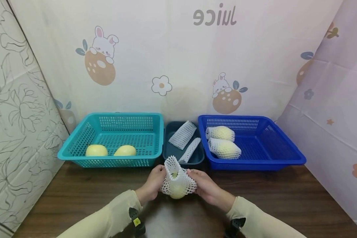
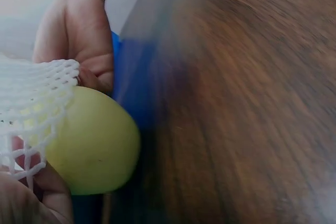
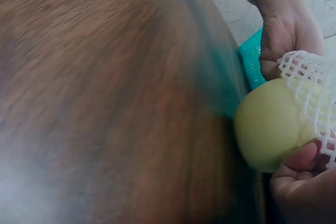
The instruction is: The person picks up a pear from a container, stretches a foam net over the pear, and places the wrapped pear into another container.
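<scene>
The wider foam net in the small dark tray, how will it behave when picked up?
The wider foam net is probably light, being open mesh. It's likely soft and stretchy, since a similar net spreads around the fruit being wrapped.

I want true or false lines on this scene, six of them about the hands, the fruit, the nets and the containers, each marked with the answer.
1. The left hand and right hand both grip one white net. True.
2. The net covers all of the fruit between the hands. False: one end of that fruit is bare.
3. Two bare fruits lie in the teal basket. True.
4. The tray stands between the teal basket and the blue basket. True.
5. The blue basket holds nothing. False: two wrapped fruits lie in it.
6. The tray holds a bare fruit. False: it holds two loose nets.
</scene>
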Motion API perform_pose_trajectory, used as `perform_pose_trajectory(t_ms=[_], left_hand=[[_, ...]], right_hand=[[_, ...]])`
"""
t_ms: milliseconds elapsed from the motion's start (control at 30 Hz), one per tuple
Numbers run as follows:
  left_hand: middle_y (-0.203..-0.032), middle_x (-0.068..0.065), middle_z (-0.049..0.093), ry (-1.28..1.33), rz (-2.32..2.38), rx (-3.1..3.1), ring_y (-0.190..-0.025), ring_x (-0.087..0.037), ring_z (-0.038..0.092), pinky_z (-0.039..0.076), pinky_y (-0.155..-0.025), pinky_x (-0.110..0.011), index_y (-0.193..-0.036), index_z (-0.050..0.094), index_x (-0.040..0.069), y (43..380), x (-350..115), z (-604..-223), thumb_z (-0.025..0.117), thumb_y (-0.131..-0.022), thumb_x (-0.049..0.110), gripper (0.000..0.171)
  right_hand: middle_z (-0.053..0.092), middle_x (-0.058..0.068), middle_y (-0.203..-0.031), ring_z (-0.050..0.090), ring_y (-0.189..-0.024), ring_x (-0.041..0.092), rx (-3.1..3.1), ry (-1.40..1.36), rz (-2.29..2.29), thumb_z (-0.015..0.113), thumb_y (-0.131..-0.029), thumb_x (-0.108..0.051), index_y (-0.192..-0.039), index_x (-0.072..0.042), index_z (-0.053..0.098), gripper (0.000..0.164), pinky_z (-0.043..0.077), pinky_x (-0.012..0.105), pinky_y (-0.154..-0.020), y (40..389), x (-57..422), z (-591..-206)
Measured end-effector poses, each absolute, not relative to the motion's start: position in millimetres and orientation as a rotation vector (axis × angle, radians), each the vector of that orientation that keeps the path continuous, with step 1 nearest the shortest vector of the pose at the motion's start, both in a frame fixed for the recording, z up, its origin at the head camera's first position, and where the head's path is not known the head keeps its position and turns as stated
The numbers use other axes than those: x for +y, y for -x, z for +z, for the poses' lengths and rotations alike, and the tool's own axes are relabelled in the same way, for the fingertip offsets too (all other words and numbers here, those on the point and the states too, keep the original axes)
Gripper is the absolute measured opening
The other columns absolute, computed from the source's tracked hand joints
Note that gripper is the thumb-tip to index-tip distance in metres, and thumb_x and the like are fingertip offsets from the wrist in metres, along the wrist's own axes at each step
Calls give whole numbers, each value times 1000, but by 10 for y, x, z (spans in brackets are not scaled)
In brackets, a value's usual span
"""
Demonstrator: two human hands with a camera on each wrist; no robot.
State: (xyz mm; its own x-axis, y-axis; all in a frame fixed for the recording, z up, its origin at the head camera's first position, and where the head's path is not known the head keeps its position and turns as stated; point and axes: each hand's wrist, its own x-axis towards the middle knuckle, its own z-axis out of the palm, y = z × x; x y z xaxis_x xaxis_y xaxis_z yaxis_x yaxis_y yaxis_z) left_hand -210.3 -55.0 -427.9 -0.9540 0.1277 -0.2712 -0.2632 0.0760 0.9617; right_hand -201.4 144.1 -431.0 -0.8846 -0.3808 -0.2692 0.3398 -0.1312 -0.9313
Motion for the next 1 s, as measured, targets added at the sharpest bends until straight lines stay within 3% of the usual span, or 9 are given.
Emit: perform_pose_trajectory(t_ms=[267,600,900,1000], left_hand=[[-99,-12,55,65,1909,2196,-91,-23,51,45,-73,-35,-106,51,-3,2092,-535,-4445,36,-102,16,24],[-109,-14,55,-9,1765,2429,-101,-27,52,42,-91,-50,-110,47,0,2053,-508,-4544,34,-103,11,18],[-125,-20,48,-122,1697,2314,-121,-38,42,29,-103,-56,-126,39,-2,2051,-544,-4462,31,-102,13,29],[-119,-18,49,-170,1694,2279,-117,-35,44,32,-100,-54,-123,40,-2,2033,-558,-4435,33,-102,13,27]], right_hand=[[62,1,-89,58,-80,12,1797,-15,-2084,46,-101,-27,-110,0,54,29,48,30,-71,1977,1395,-4524],[64,4,-87,57,-72,12,2156,-77,-2058,49,-100,-17,-98,4,57,22,47,29,-63,1921,1245,-4604],[59,2,-83,56,-75,12,2142,-57,-2094,44,-102,-16,-101,4,54,23,45,28,-68,1929,1217,-4641],[58,2,-84,55,-75,13,2059,-54,-2173,44,-102,-14,-100,3,53,20,46,27,-67,1908,1217,-4614]])
